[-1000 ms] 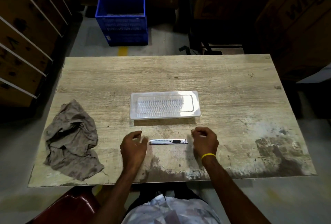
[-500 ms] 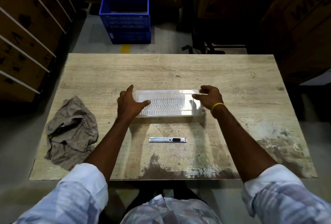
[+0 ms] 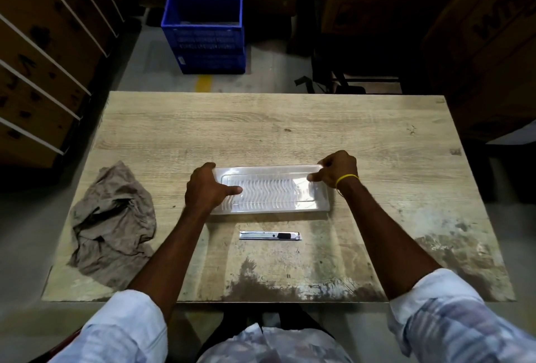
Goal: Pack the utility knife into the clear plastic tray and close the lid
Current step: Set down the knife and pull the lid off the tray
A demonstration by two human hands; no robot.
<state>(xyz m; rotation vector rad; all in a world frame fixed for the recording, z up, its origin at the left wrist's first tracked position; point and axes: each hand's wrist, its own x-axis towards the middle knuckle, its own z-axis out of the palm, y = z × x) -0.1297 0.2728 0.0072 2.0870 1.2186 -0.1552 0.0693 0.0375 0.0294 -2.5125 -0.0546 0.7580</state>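
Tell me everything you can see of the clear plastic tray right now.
The clear plastic tray is a long, shallow rectangle with rounded corners and a wavy ribbed centre panel. It lies flat, lid closed, mid-table beyond the utility knife. The left hand grips its left end, the right hand its far right corner.

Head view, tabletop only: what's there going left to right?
Crumpled grey rag → left hand → clear plastic tray → right hand. The utility knife lies nearer than the tray, within its span.

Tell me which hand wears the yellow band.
The right hand, gripping the far right corner of the clear plastic tray, has the yellow band at its wrist. The left hand, on the tray's left end, has a bare wrist.
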